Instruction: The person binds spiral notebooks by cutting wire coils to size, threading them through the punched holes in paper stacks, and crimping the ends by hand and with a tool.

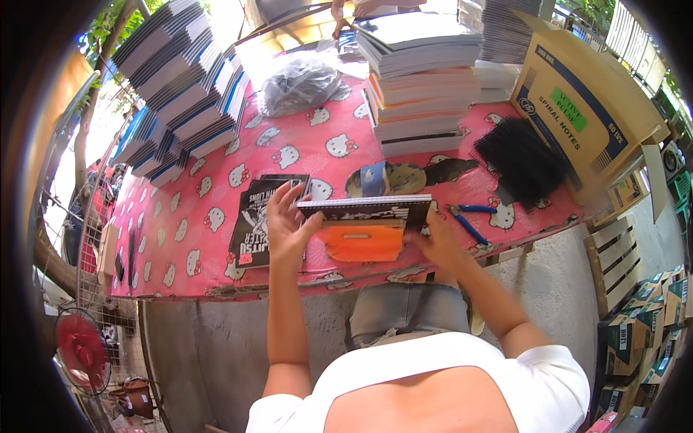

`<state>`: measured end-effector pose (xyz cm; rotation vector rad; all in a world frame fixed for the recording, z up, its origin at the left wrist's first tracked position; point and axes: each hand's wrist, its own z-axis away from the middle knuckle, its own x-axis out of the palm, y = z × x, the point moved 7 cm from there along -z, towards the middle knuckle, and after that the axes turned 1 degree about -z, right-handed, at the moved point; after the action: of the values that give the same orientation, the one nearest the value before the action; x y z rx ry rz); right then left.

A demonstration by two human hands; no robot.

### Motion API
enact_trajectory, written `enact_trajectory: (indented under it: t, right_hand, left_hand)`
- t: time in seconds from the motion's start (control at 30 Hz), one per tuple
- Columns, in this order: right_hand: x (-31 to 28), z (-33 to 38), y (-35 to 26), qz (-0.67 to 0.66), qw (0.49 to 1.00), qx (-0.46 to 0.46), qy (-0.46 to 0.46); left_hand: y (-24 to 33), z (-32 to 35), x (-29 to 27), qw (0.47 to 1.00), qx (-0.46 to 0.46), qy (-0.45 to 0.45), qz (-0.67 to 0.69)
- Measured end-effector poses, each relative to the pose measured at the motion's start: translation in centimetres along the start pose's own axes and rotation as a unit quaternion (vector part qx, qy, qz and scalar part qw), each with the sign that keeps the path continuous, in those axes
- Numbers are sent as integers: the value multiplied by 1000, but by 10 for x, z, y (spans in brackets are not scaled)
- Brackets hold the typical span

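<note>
A pink cloth printed with white cat figures covered the table, in a bright work area partly open to greenery. Near its front edge, a black-covered spiral notebook was held up before the person, its white page edge uppermost; an orange patch showed just below, though whether it belonged to the notebook could not be told. The left hand was at the notebook's left end, fingers loosely bent and spread well apart, thumb against the cover. The right hand closed about the opposite end, fingers curled in on the notebook and slightly blurred.

Beside the left hand lay dark printed books; near the right lay blue-handled pliers. Farther back were a heap of black coils, a tall stack of bound pages and a crumpled grey plastic bag. Stepped piles of notebooks rose at the far left, and an open cardboard box stood at the right. Beyond the table were a red fan to the left, and a wooden pallet and stacked cartons to the right.
</note>
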<state>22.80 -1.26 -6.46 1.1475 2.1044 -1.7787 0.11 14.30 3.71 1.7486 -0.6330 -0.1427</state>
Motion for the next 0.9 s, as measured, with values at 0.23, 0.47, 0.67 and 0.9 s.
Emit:
enact_trajectory:
  t: [0.23, 0.47, 0.67, 0.9]
  right_hand:
    - [3, 24, -21, -206, 977, 33, 53]
    - [-162, -67, 103, 391, 900, 14, 190]
    - [-157, -67, 61, 225, 955, -64, 181]
    - [-113, -16, -83, -74, 986, -133, 59]
  left_hand:
    - [-60, 38, -9, 997, -33, 35, -68]
    - [65, 34, 87, 836, 293, 3, -463]
    - [27, 35, 152, 705, 309, -120, -627]
    - [7, 26, 139, 840, 245, -139, -465]
